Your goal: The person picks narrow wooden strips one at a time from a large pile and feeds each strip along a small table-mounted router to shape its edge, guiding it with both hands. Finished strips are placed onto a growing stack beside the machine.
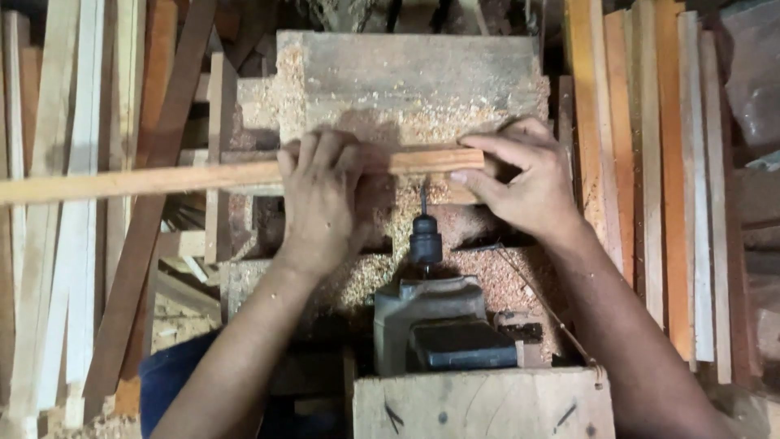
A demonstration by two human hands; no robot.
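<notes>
A long thin wooden strip (162, 177) lies crosswise over a sawdust-covered work block (406, 81). My left hand (321, 199) presses down on it near its middle, fingers curled over its top edge. My right hand (524, 183) pinches its right end between thumb and fingers. A horizontal drill chuck (424, 240) with a thin bit points at the strip between my hands, and the bit tip reaches the strip's near edge. The drill's grey motor housing (435, 321) sits behind it on a wooden block (479, 406).
Stacks of wooden slats stand on the left (65, 268) and on the right (650, 162). Sawdust (487, 280) covers the bench around the drill. A thin cord (552, 313) runs along the right of the motor.
</notes>
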